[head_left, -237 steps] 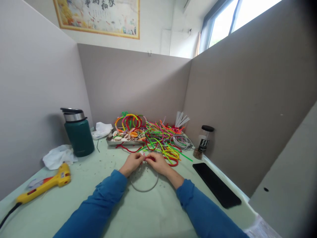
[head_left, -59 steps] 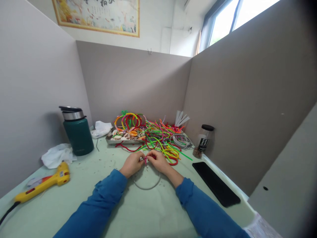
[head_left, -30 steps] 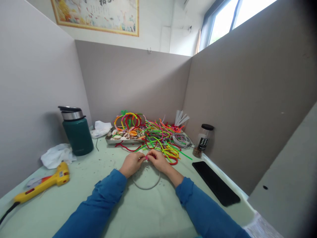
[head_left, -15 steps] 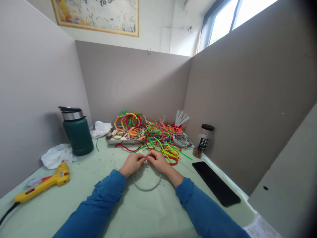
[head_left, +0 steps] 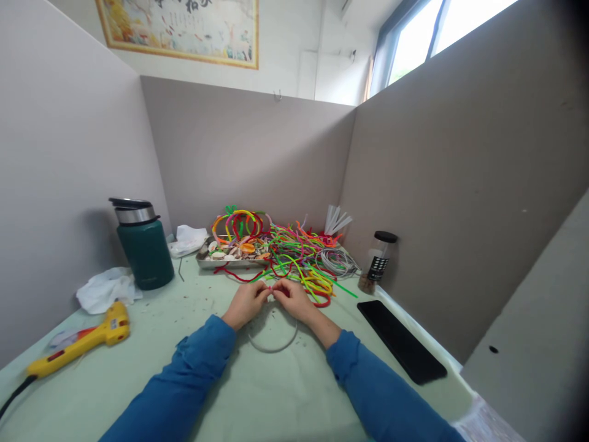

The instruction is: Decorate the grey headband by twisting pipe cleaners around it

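Note:
My left hand (head_left: 247, 303) and my right hand (head_left: 294, 299) meet over the middle of the table, fingertips nearly touching. Both are closed in a pinch on a small pink-red piece (head_left: 270, 289) between them. A thin grey ring (head_left: 273, 351) hangs below the hands, its upper part hidden behind them. Just beyond lies a pile of coloured fuzzy stems (head_left: 301, 248), with a coil of grey wire (head_left: 337, 262) at its right. Left of the pile, a metal tray (head_left: 232, 264) holds shells and small pieces, with bent fuzzy-stem rings above it.
On the left are a green bottle (head_left: 146, 255), crumpled tissue (head_left: 107, 290) and a yellow glue gun (head_left: 78, 345). A clear jar (head_left: 378, 264) and a black phone (head_left: 400, 341) lie to the right. Grey partitions (head_left: 248, 141) enclose the table.
The grey ring below my hands has shifted slightly upward. My fingertips have moved a little around the pink-red piece; both hands stay in place.

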A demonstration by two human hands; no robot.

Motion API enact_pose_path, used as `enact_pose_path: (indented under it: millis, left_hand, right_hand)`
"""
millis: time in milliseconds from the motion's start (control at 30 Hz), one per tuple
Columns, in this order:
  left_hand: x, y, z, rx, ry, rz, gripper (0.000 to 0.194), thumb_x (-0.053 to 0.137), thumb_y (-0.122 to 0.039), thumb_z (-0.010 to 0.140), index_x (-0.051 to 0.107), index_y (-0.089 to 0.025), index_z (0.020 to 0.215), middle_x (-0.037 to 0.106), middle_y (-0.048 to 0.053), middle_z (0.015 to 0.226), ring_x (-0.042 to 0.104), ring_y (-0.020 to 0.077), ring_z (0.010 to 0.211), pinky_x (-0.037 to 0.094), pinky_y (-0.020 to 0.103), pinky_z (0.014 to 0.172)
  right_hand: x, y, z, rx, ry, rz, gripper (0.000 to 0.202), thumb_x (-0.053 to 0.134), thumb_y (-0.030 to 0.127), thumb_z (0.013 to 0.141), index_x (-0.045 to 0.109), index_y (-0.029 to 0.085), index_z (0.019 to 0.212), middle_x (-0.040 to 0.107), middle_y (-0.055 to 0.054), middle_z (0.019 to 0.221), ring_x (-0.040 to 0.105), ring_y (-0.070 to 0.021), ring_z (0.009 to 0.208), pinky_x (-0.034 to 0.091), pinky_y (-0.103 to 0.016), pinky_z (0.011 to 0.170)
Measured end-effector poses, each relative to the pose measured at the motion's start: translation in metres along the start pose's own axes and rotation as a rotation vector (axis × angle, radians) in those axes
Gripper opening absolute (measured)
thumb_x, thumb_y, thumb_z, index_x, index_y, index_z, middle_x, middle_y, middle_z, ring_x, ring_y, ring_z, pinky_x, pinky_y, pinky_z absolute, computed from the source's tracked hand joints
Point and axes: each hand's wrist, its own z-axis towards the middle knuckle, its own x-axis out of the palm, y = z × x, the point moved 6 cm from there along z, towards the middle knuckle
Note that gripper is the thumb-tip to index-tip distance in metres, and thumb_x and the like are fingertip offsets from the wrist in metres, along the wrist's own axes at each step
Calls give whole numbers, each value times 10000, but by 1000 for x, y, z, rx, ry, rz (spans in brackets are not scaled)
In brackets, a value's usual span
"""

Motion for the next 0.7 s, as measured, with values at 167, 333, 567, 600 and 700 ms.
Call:
enact_pose_path:
  millis: [167,333,567,600,700]
  left_hand:
    - [2,4,1,-61,24,-55,300,442,-357,777,555,-160,580,502,-19,487,450,119,517,283,222,521]
    - [8,12,2,-136,76,-129,300,461,-378,741,526,-161,543,446,-32,460,407,112,492,261,222,494]
    - [12,18,3,-182,69,-181,314,456,-400,725,521,-158,536,438,-35,464,396,105,487,262,222,489]
    - [12,19,3,-189,67,-187,324,445,-403,732,522,-158,535,439,-34,462,398,105,483,262,222,487]
    - [12,21,3,-218,67,-205,347,423,-416,746,525,-159,537,442,-32,451,395,102,464,257,220,473]
  right_hand:
    - [-1,4,-1,-42,-10,-91,75,544,198,784,608,177,816,616,-16,773,537,-138,705,394,-235,628]
    - [0,4,-1,-76,-12,-168,37,576,193,763,608,177,754,602,-8,721,518,-135,665,380,-236,608]
    - [1,5,-1,-74,-14,-146,50,559,198,771,602,177,758,609,-8,725,520,-131,660,379,-231,602]
    - [1,4,-1,-62,-12,-134,60,550,202,777,603,177,763,610,-8,727,521,-130,657,380,-229,600]
    - [1,1,-1,-21,7,-83,84,524,207,786,602,176,778,613,-4,725,526,-127,649,384,-226,591]
